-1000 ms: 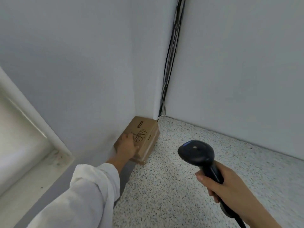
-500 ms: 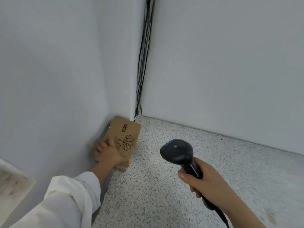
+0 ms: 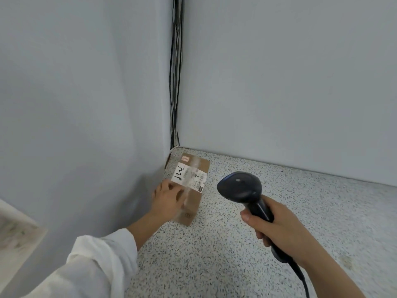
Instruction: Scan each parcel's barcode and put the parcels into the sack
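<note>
The small cardboard parcel [image 3: 194,168] lies label-up in the far left corner of the table [image 3: 236,254], under the left hand [image 3: 167,198]. Blur hides whether that grip curls or lies flat. The right hand [image 3: 277,229] wraps the scanner [image 3: 240,187]. The parcel is probably light and stiff, best held by its long edges.

A single camera sits on the person's head and looks forward and steeply down along both forearms. The right hand [image 3: 279,229] gripping the scanner [image 3: 240,187] sits lower right of centre, about an arm's reach from the lens. The left hand [image 3: 167,198] resting on the box [image 3: 193,181] lies left of that grip and a little farther off. Beyond the grip the view faces a corner where two walls [image 3: 290,82] meet over a speckled surface [image 3: 225,261], with cables [image 3: 176,72] running up the seam. The wide lens bends the wall edges. The sleeve [image 3: 92,265] fills the bottom left, nearest the camera.
</note>
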A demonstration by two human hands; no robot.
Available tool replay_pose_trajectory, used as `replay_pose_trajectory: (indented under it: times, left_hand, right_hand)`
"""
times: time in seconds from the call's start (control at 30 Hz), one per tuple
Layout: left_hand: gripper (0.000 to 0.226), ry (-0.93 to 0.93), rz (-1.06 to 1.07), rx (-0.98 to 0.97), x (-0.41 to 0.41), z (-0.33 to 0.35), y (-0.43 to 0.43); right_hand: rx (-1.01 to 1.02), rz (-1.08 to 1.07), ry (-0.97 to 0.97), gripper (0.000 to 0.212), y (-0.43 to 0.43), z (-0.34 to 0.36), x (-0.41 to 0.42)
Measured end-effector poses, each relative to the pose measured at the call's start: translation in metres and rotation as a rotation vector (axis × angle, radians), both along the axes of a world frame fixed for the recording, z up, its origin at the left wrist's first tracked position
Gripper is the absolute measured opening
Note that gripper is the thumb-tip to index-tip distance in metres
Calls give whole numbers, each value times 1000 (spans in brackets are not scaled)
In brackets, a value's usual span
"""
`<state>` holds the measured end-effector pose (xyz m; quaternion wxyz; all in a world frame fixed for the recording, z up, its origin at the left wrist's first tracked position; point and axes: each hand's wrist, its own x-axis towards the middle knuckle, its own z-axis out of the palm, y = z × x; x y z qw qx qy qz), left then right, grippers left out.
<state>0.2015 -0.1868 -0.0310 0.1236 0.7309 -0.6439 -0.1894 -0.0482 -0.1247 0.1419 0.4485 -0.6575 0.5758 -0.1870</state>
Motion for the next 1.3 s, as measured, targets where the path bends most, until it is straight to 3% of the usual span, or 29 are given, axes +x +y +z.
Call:
replay_pose_trajectory:
  times: [0.17, 0.43, 0.6, 0.73, 0.87, 0.93, 1.0, 1.3]
  left_hand:
    - [89, 298, 187, 124, 1, -9, -1]
    - [128, 365, 118, 284, -25, -26, -6]
    - [101, 404, -120, 363, -80, -5, 14]
    - [109, 432, -193, 340, -124, -5, 23]
    - [117, 145, -269, 244, -153, -12, 39]
    - [133, 6, -253, 227, -163, -19, 48]
    - [137, -7, -193, 187, -172, -23, 54]
    - [127, -8, -40, 16, -200, -24, 76]
  right_hand:
    - [10, -9, -11, 10, 8, -2, -10]
    - [17, -31, -20, 10, 23, -8, -38]
    - [29, -105, -8, 13, 34, -12, -72]
    - [44, -189, 17, 16, 46, -15, -113]
    - [69, -204, 39, 19, 61, -19, -152]
    - [91, -172, 48, 18, 68, -22, -165]
    - [100, -135, 59, 17, 75, -25, -177]
    - [103, -90, 52, 16, 86, -37, -222]
